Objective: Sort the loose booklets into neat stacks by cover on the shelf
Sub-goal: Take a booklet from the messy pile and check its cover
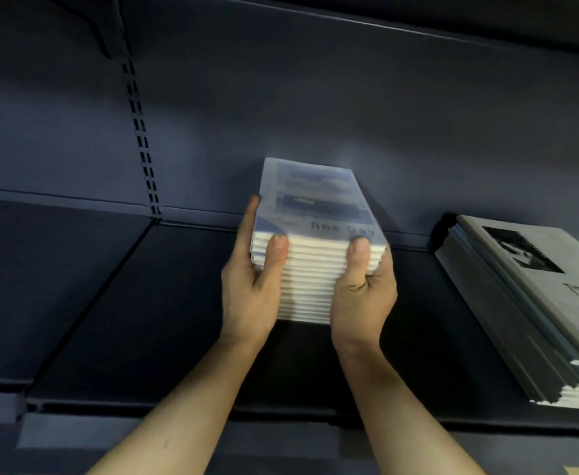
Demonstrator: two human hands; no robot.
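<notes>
Dark blue-grey metal shelving fills the frame, with a slotted upright (pixel 143 138) running down the upper left and the shelf (pixel 116 303) spreading across the lower half.

At the centre, a tall stack of blue-and-white booklets (pixel 315 241) sits between both hands, its white page edges facing the camera. Whether its base rests on the shelf or is lifted clear of it cannot be told. The left hand (pixel 250 289) clasps the stack's left side, thumb pressed upright against the near page edges and fingers wrapped along the far left edge. The right hand (pixel 363 296) mirrors it on the right side, thumb up against the page edges, palm cupping the lower right corner. Both forearms rise from the bottom of the frame, converging slightly toward the stack.

On the top cover, blurred lettering reads roughly "fine day" along the near edge; above it are cloud-like blue pictures.

At the right edge of the frame, well apart from the hands, lies a stack of grey booklets (pixel 534 303), somewhat staggered, with a dark photograph on its top cover and writing too blurred to read.
</notes>
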